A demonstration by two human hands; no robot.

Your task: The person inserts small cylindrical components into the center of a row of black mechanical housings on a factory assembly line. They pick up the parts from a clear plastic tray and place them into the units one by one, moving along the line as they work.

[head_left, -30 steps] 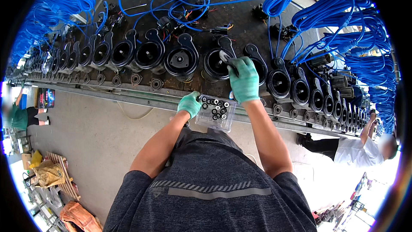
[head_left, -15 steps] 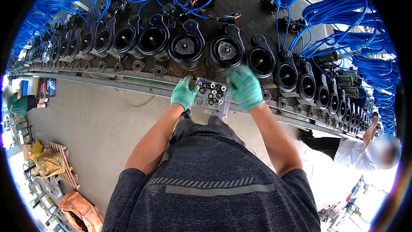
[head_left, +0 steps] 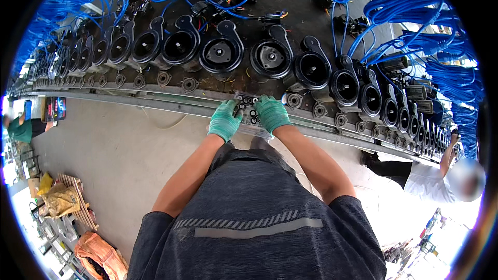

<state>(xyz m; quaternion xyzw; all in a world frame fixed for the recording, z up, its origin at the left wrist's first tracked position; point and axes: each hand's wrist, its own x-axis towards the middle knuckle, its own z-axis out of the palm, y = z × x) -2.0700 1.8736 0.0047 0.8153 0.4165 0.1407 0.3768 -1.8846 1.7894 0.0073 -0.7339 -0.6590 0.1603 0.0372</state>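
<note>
Box (head_left: 250,128) ptly behind gloved fingers (head_left: 265,105)

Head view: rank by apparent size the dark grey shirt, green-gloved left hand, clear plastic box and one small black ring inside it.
1. Dark grey shirt
2. Left hand and clear box: unsure, box partly covered
3. Black ring

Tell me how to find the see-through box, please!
Find the long dark workbench with its row of round black housings. At its near edge, look between the green-gloved left hand and right hand. The box there, unlike the black housings, is see-through and holds small black rings.
</note>
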